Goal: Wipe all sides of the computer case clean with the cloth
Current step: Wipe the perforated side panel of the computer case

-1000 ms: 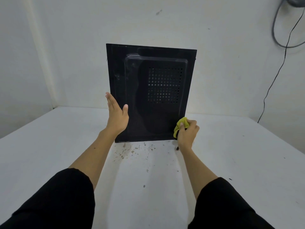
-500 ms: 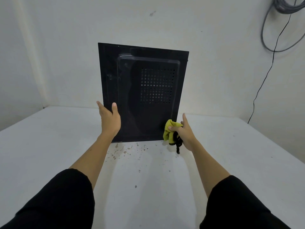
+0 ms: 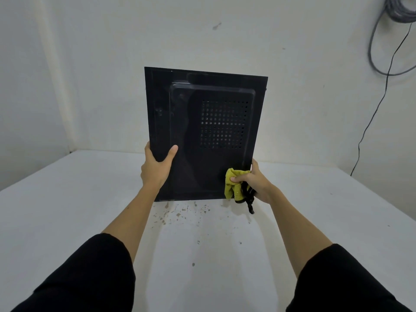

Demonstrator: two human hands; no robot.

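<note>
Now your left hand (image 3: 157,167) has gone from a flat palm on the case (image 3: 204,134) a second ago to a real grip: thumb hooked over the front face near the lower left edge, fingers wrapped behind where you can't see them. Your right hand (image 3: 254,183) has switched too; a second ago it was balled round the cloth (image 3: 231,183) against the lower right corner, half a second ago it had opened out, and now it clamps the right edge with the cloth pinned under the thumb against the panel. A black strap or cable (image 3: 248,199) dangles below that hand, can't tell what it belongs to. The case stands upright at the back middle of the table (image 3: 67,210), vented side panel facing you, bottom edge at or just off the top; contact isn't clear. Brown specks (image 3: 180,212) sit on the table just in front of it. Reading: wiping has paused, both hands are set on opposite edges, so you're most likely about to turn or tip the case to reach another side. This face looks done or nearly so; the other sides can't be judged from here. Watch the cloth-side grip, fabric between thumb and metal may slip when the weight shifts.
</note>
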